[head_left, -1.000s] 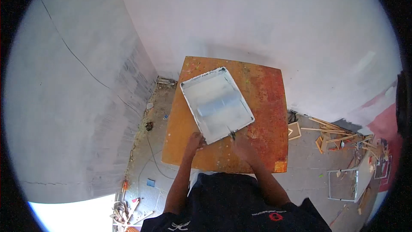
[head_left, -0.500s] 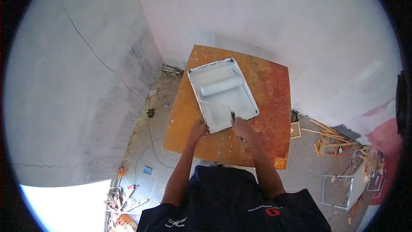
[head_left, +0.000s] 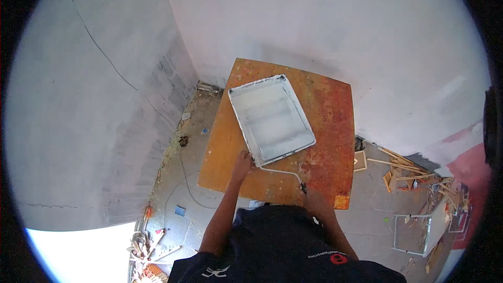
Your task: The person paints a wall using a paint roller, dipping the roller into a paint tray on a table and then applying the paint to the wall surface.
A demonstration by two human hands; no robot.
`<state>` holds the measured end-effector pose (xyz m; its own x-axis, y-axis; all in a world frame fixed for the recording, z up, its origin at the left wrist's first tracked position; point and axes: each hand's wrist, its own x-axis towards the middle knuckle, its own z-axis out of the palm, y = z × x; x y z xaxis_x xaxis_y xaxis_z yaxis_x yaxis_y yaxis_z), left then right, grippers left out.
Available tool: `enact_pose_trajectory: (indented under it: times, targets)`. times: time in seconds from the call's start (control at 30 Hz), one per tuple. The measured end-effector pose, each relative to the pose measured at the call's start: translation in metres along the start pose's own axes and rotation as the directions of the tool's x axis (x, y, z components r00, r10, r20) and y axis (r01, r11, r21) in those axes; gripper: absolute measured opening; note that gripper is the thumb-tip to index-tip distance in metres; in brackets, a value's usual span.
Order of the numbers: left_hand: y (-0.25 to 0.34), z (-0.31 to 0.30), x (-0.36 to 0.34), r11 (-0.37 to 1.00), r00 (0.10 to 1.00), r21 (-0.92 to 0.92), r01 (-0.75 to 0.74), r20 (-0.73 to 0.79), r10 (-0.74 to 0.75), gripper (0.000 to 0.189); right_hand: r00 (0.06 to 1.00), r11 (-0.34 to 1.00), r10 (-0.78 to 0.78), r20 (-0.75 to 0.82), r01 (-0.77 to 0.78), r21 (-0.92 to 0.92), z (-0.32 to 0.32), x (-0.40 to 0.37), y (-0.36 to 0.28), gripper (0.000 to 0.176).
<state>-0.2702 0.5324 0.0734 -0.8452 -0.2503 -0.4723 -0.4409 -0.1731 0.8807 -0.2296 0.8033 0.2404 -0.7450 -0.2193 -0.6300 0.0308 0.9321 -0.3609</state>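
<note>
A white paint tray (head_left: 246, 120) lies slightly turned on the wooden board, with white paint inside. My left hand (head_left: 242, 165) is closed at its near left corner, the fingertips against the rim. Near the board's front edge, my right hand (head_left: 315, 202) is wrapped around the handle of a paint roller. The roller's bent wire frame (head_left: 283, 171) runs left from the handle to the tray's near end. Its white sleeve seems to lie along that end, but it blends with the tray and paint.
The orange-brown wooden board (head_left: 332, 126) carries paint stains and stands near a corner of patchy white walls (head_left: 314, 15). Wood strips (head_left: 401, 160) and a white metal frame (head_left: 414, 233) lie on the floor at right. Scrap (head_left: 149, 251) is piled at lower left, and a cable crosses the floor.
My right hand has moved back toward my body, drawing the roller from mid-tray to its near end. My left hand stays at the tray corner.
</note>
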Motion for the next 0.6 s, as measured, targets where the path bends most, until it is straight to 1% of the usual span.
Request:
enact_pose_trajectory:
  times: [0.03, 0.07, 0.13, 0.17, 0.23, 0.27, 0.33, 0.37, 0.43, 0.47, 0.5, 0.53, 0.57, 0.6]
  targets:
    - [0.012, 0.001, -0.007, 0.999, 0.999, -0.005, 0.036, 0.009, -0.036, 0.02, 0.999, 0.999, 0.045, 0.031, -0.045, -0.006, -0.009, 0.002, -0.01, 0.038]
    - [0.021, 0.001, -0.01, 0.998, 0.998, 0.011, 0.056, 0.019, -0.056, 0.021, 0.998, 0.999, -0.032, -0.054, 0.031, -0.025, -0.007, 0.015, -0.01, 0.038]
    - [0.029, -0.002, -0.015, 0.994, 0.994, 0.048, 0.103, 0.034, -0.104, 0.022, 0.96, 0.982, -0.185, -0.211, 0.172, -0.075, 0.012, 0.064, -0.005, 0.039]
    - [0.026, -0.004, -0.014, 0.99, 0.992, 0.078, 0.118, 0.034, -0.121, 0.023, 0.973, 0.981, -0.185, -0.136, 0.173, -0.091, 0.01, 0.087, -0.016, 0.04]
    - [0.015, -0.005, -0.001, 0.982, 0.989, 0.133, 0.137, 0.037, -0.143, 0.024, 0.939, 0.95, -0.288, -0.188, 0.255, -0.181, 0.001, 0.123, -0.041, 0.04]
    - [0.008, -0.007, 0.002, 0.985, 0.989, 0.113, 0.128, 0.057, -0.135, 0.025, 0.871, 0.911, -0.39, -0.298, 0.319, -0.261, 0.0, 0.134, -0.049, 0.04]
    - [0.002, -0.009, 0.004, 0.992, 0.989, 0.07, 0.102, 0.099, -0.108, 0.028, 0.905, 0.958, -0.278, -0.322, 0.236, -0.164, 0.005, 0.157, -0.059, 0.034]
    - [0.004, -0.009, 0.005, 0.99, 0.987, 0.074, 0.12, 0.097, -0.127, 0.028, 0.918, 0.975, -0.22, -0.329, 0.193, -0.113, 0.005, 0.165, -0.061, 0.031]
    - [0.01, -0.007, 0.001, 0.984, 0.981, 0.079, 0.162, 0.095, -0.169, 0.028, 0.87, 0.953, -0.3, -0.391, 0.257, -0.158, 0.011, 0.166, -0.053, 0.034]
    - [0.007, -0.007, -0.001, 0.986, 0.99, 0.144, 0.083, 0.102, -0.098, 0.028, 0.843, 0.94, -0.339, -0.416, 0.287, -0.185, 0.018, 0.162, -0.045, 0.036]
    - [0.001, -0.008, 0.0, 0.978, 0.993, 0.208, 0.003, 0.113, -0.027, 0.029, 0.844, 0.905, -0.417, -0.338, 0.349, -0.244, 0.02, 0.154, -0.035, 0.036]
    - [0.001, -0.007, 0.0, 0.979, 0.994, 0.203, -0.004, 0.105, -0.018, 0.028, 0.836, 0.862, -0.487, -0.253, 0.413, -0.294, 0.024, 0.144, -0.021, 0.035]
    - [0.003, -0.007, 0.0, 0.98, 0.995, 0.198, -0.01, 0.096, -0.009, 0.028, 0.732, 0.8, -0.594, -0.334, 0.495, -0.339, 0.047, 0.144, 0.007, 0.035]
    - [0.011, -0.003, -0.006, 0.991, 0.995, 0.125, 0.057, 0.069, -0.066, 0.028, 0.609, 0.731, -0.683, -0.404, 0.562, -0.388, 0.067, 0.147, 0.029, 0.035]
